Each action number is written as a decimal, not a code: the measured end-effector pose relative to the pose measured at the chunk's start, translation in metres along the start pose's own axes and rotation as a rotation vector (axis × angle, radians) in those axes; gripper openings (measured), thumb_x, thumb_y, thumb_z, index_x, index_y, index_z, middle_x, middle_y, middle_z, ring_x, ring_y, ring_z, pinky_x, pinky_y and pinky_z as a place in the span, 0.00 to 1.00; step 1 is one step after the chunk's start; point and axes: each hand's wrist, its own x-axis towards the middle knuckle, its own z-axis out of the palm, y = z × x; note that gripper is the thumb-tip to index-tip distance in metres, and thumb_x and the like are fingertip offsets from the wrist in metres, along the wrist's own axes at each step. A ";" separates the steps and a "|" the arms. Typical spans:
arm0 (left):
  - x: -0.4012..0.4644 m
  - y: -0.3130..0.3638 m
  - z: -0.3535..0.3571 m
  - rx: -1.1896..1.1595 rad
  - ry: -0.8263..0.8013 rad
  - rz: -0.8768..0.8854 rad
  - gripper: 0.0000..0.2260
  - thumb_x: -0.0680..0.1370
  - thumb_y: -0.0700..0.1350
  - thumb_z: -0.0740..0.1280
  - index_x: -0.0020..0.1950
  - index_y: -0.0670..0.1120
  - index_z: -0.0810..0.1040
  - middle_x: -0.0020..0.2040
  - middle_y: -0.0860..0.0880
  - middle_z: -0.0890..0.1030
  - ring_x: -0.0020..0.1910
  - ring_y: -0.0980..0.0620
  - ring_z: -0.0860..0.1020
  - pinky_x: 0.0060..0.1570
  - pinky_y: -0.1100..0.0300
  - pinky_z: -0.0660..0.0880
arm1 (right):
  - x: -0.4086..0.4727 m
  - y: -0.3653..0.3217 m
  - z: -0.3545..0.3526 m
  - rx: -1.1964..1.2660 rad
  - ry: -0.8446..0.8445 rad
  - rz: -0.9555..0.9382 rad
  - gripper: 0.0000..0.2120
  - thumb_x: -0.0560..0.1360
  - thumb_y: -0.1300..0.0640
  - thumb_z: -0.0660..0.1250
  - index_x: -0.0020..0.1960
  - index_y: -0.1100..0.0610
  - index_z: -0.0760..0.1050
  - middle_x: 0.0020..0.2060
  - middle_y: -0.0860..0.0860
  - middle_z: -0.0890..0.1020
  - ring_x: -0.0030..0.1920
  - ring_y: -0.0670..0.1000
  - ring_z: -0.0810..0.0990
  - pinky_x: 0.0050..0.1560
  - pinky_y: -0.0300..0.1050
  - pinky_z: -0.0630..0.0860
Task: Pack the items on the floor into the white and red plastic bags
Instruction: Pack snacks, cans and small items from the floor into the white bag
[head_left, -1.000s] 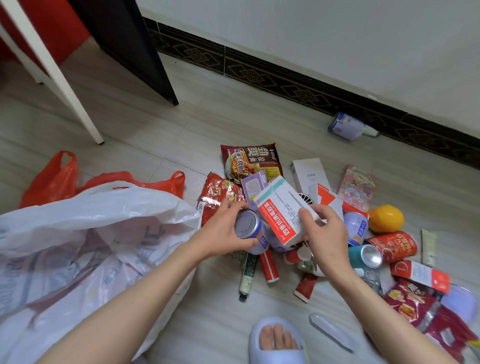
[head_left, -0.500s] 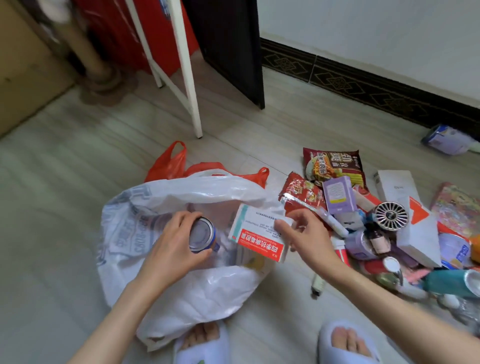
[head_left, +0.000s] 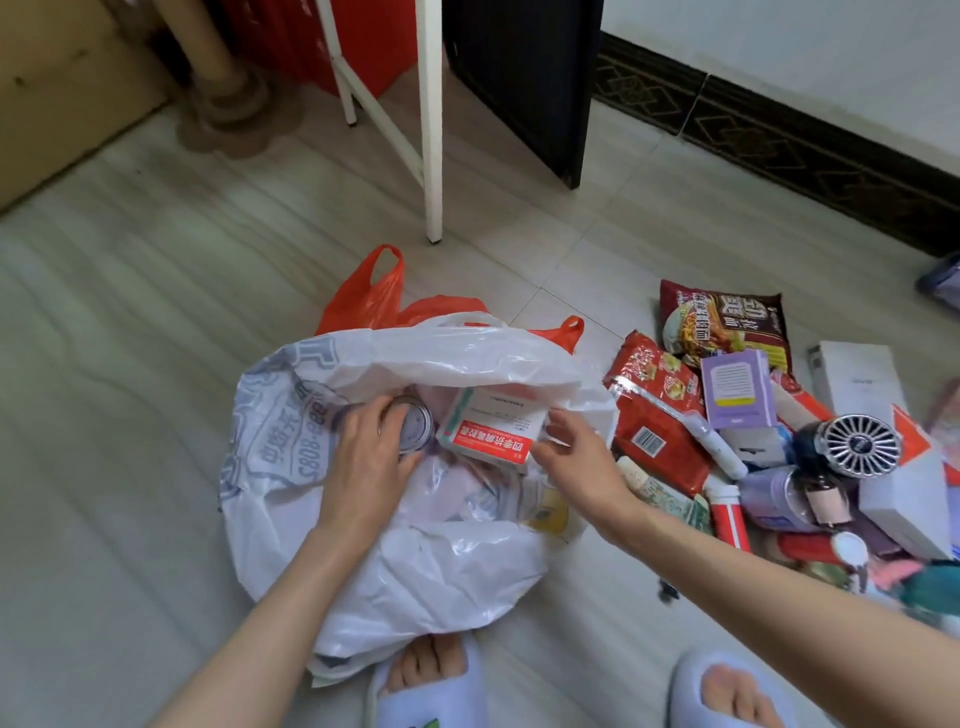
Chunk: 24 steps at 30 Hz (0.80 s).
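The white plastic bag (head_left: 415, 571) lies open on the floor in front of me. My left hand (head_left: 363, 467) reaches into its mouth and grips a small metal can (head_left: 415, 426). A white and red medicine box (head_left: 488, 431) lies inside the bag beside the can. Just right of the box, my right hand (head_left: 576, 457) has its fingers spread, the tips at the box's edge. The red plastic bag (head_left: 363, 301) lies flat behind the white one. To the right sits a pile of items: a red snack packet (head_left: 654, 415), a noodle packet (head_left: 722, 322), a purple box (head_left: 735, 389) and a small fan (head_left: 857, 441).
A white table leg (head_left: 434, 156) stands behind the bags, with a black panel (head_left: 524, 78) to its right. Dark patterned skirting (head_left: 805, 140) runs along the wall. My slippered feet (head_left: 426, 686) are at the bottom edge, one under the white bag.
Both hands moved left from the pile to the white bag, carrying the can and the medicine box. They now reach into the bag's mouth, and my right hand's fingers have spread off the box.
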 end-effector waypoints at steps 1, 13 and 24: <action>-0.003 -0.002 0.004 0.026 0.012 0.025 0.19 0.66 0.38 0.76 0.55 0.37 0.77 0.54 0.40 0.78 0.51 0.40 0.75 0.49 0.50 0.75 | -0.003 0.002 -0.002 -0.051 -0.007 -0.019 0.22 0.78 0.60 0.61 0.71 0.56 0.63 0.67 0.53 0.72 0.63 0.51 0.73 0.62 0.45 0.72; -0.021 0.067 -0.002 -0.062 -0.053 0.238 0.16 0.73 0.45 0.58 0.58 0.42 0.74 0.58 0.42 0.76 0.58 0.45 0.72 0.57 0.53 0.70 | -0.038 0.047 -0.086 -0.544 0.215 -0.326 0.18 0.76 0.58 0.63 0.65 0.55 0.70 0.62 0.51 0.74 0.65 0.51 0.70 0.62 0.41 0.65; 0.056 0.208 0.062 -0.043 -0.241 0.663 0.22 0.68 0.37 0.73 0.61 0.39 0.74 0.58 0.39 0.78 0.55 0.40 0.78 0.50 0.49 0.78 | -0.028 0.083 -0.231 -0.814 0.586 -0.197 0.20 0.72 0.59 0.69 0.63 0.59 0.73 0.59 0.60 0.75 0.59 0.63 0.71 0.58 0.54 0.69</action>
